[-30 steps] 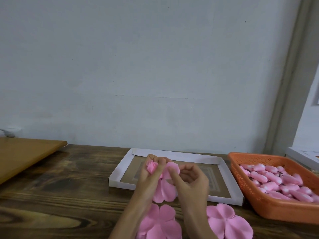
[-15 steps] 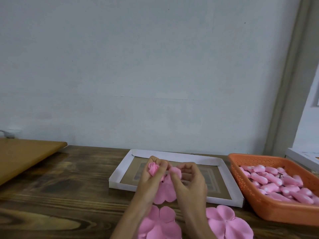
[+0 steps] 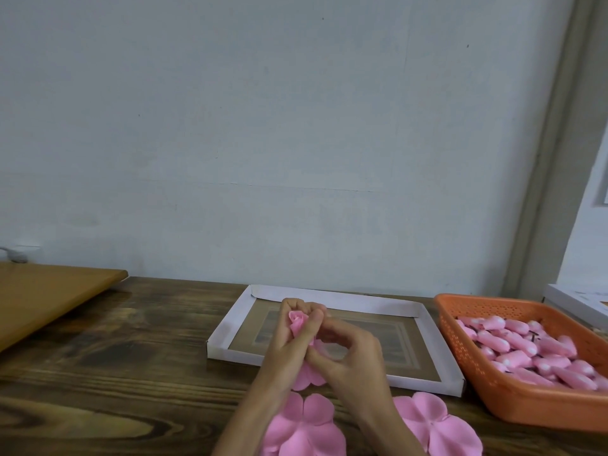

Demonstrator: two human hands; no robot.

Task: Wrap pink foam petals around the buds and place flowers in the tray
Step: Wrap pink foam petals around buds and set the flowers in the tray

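**Desk:** Where is the flower, and who has it?

**Caption:** A half-wrapped pink flower [image 3: 297, 321] is held up over the near-left part of the white cardboard tray [image 3: 230, 327], with its rolled bud tip showing between the fingers. The left hand [image 3: 286, 343] has its fingers and thumb curled round the upper part. The right hand [image 3: 352, 360] pinches the foam petals just below, its thumb lying against the left thumb. Loose petal ends [image 3: 309, 378] hang beneath both hands, across the tray's near rim.

**Desk:** And the tray itself?

**Caption:** Its brown floor shows inside low white walls. The hands cover part of the near-left portion. The far wall of the tray runs close to the pale room wall [image 3: 296, 126].

**Desk:** What hems in the work on each side?

**Caption:** On the right, the tray's side wall lies just beside an orange basket [image 3: 526, 403]. The basket is heaped with pink buds [image 3: 526, 343] and is cut off by the frame edge. A white box [image 3: 579, 301] sits behind it. Two flat petal sheets lie on the dark wooden table [image 3: 115, 357], both clipped by the lower frame edge. One sheet [image 3: 302, 426] is between the forearms. The other sheet [image 3: 437, 422] is right of the right forearm, in front of the tray's near-right corner. On the left, a lighter wooden board [image 3: 49, 301] juts in, well apart from the tray, with table planks between them.
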